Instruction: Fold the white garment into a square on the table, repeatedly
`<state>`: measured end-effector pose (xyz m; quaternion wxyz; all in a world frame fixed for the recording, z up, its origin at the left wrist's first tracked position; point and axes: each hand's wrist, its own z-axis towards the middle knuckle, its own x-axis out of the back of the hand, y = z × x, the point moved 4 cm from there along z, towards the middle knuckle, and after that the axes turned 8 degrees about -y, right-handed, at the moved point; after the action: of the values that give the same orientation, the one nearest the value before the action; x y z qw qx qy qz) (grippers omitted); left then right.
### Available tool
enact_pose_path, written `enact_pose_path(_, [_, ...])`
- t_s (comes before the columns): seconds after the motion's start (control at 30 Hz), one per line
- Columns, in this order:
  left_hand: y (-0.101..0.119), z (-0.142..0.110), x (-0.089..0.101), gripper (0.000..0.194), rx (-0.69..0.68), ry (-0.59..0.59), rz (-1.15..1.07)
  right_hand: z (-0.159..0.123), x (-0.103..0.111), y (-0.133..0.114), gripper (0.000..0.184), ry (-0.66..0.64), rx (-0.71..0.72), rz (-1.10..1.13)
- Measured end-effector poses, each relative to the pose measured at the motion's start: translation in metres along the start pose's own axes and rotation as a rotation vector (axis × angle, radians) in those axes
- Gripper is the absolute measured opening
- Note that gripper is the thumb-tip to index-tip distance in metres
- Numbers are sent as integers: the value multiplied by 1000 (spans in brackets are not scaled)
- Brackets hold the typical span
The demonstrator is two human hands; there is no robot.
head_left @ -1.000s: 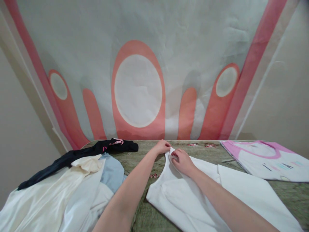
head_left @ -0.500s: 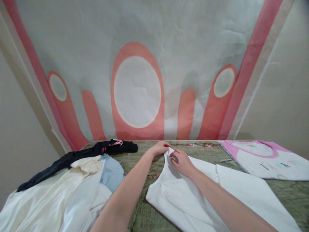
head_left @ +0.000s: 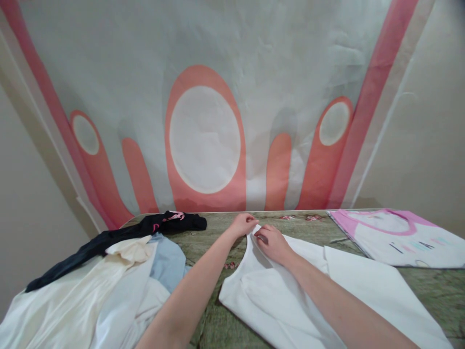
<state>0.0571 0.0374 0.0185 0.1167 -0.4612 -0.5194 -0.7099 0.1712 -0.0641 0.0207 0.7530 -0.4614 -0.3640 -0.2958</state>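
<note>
We have the white top (head_left: 276,291) spread on the tabletop (head_left: 218,320), a greenish-brown wood-grain surface printed with small reddish flowers (head_left: 314,218). At the top's far corner our left hand (head_left: 243,224) keeps its grip pinched on the cloth; our right hand (head_left: 272,242) curls against the edge just beside it, and whether that grip is clamped we cannot tell. To our left lie a black garment (head_left: 105,245), a cream one (head_left: 83,295) and a light-blue one (head_left: 169,257); to our right, a pink-and-white T-shirt (head_left: 421,242). Behind stands a grey wall panel (head_left: 283,63) with coral arches (head_left: 203,75).
</note>
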Motion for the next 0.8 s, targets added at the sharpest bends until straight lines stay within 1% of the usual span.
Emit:
enact_pose_path(0.13, [1, -6, -3, 37, 21, 43, 56, 2, 2, 1, 22, -30, -42, 119])
enact_pose_path(0.23, [7, -12, 2, 38, 20, 89, 109, 8, 13, 4, 22, -84, -45, 187])
enact_pose_path(0.33, [21, -26, 8, 34, -27, 128, 176, 11, 38, 17, 27, -97, -78, 267])
enact_pose_path(0.37, [27, -33, 8, 34, -52, 123, 197, 9, 49, 24, 29, -82, -99, 287])
enact_pose_path(0.43, [38, -46, 4, 34, -112, 76, 234, 3, 68, 40, 33, -51, -142, 313])
enact_pose_path(0.5, [46, -60, -6, 35, -169, -3, 261, -11, 82, 56, 34, -37, -181, 324])
enact_pose_path(0.57, [49, -70, -16, 47, -201, -94, 317, -30, 90, 70, 32, -49, -216, 337])
enact_pose_path(0.63, [49, -76, -22, 57, -205, -159, 402, -53, 92, 80, 32, -76, -247, 356])
enact_pose_path(0.73, [51, -78, -21, 59, -185, -193, 497, -88, 96, 89, 35, -121, -255, 342])
enact_pose_path(0.8, [58, -83, -18, 59, -163, -187, 519, -108, 103, 91, 37, -132, -244, 240])
